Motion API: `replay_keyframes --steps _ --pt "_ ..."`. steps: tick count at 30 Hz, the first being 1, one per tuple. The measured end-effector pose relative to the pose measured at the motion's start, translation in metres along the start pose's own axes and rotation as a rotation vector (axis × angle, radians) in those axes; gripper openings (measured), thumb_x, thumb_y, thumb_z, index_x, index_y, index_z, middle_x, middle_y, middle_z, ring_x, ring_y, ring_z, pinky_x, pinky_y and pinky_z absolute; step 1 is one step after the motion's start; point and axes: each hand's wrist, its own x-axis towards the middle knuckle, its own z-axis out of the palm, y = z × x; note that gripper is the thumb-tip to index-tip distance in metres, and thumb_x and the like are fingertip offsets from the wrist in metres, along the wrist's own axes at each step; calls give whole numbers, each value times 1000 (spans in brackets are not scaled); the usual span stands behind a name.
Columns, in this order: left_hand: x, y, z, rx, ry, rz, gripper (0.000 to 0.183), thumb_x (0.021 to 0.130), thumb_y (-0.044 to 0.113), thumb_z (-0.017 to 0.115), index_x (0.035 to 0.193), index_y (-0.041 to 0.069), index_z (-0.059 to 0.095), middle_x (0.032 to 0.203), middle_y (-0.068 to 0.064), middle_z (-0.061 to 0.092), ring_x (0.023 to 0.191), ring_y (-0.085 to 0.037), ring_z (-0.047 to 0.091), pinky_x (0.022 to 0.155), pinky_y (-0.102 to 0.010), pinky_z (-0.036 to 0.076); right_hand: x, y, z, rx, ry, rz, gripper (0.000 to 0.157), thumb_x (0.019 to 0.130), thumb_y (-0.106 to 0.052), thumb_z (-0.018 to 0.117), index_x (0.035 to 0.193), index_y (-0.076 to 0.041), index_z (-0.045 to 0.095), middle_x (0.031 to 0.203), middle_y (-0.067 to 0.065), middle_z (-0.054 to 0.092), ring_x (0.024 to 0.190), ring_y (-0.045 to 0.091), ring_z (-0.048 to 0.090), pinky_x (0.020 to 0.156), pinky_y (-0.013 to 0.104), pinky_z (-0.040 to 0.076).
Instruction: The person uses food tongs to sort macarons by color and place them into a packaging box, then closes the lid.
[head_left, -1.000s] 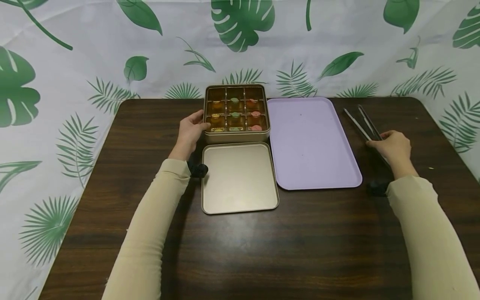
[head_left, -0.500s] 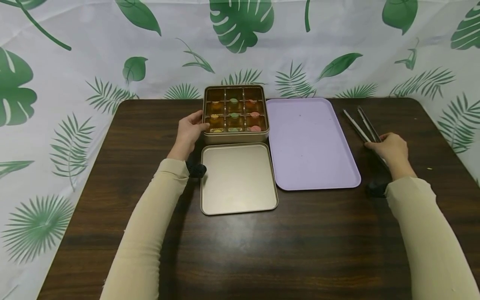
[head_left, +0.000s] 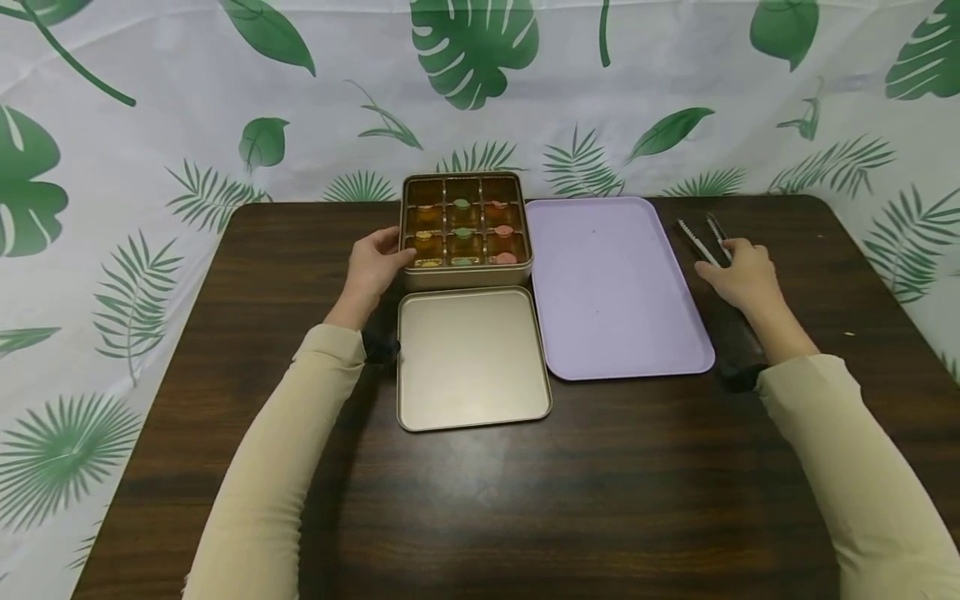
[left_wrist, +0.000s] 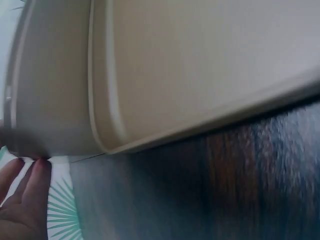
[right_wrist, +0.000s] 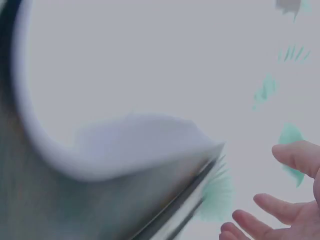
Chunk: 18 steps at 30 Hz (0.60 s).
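Note:
A square gold tin [head_left: 468, 278] stands at the back of the table, with a divided insert holding small yellow, green and red-pink pieces in rows. My left hand [head_left: 372, 265] holds its left side near the front corner, thumb over the rim and fingers along the outside wall. In the left wrist view the fingertips [left_wrist: 37, 172] meet the tin's corner. My right hand [head_left: 745, 275] is over the metal tongs [head_left: 697, 241] and hides their rear part. The right wrist view shows this hand's fingers [right_wrist: 272, 207] spread, with nothing between them, beside the tongs [right_wrist: 175, 212].
The tin's flat lid [head_left: 472, 358] lies directly in front of it. A lilac tray [head_left: 615, 287] lies between the tin and the tongs. Behind the dark wooden table [head_left: 585, 492] hangs a white leaf-print cloth [head_left: 337, 75].
My right hand has moved forward and left along the tongs, from their rear part toward the tips. My left hand stays on the tin. The whole head view has shifted slightly.

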Motion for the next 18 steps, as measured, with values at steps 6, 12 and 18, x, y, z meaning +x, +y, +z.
replay_keyframes --steps 6,12,18 --pt "-14 6 -13 117 -121 -8 59 96 13 55 149 3 31 151 -18 37 139 -31 38 112 -43 38 -15 -48 13 25 -12 -202 66 94 -25 53 141 15 30 140 40 32 131 54 29 108 63 26" --pt "-32 11 -24 274 -206 23 60 97 16 54 150 5 28 152 -18 35 137 -33 41 109 -47 40 -39 -84 30 23 -52 -343 59 93 -17 57 139 13 35 141 36 37 134 48 32 110 60 28" --pt "-57 9 -29 435 -257 146 48 97 13 52 143 4 41 142 -19 48 129 -34 49 102 -49 45 -61 -105 51 33 -93 -508 52 93 -13 57 138 10 41 139 31 43 133 43 37 110 56 31"
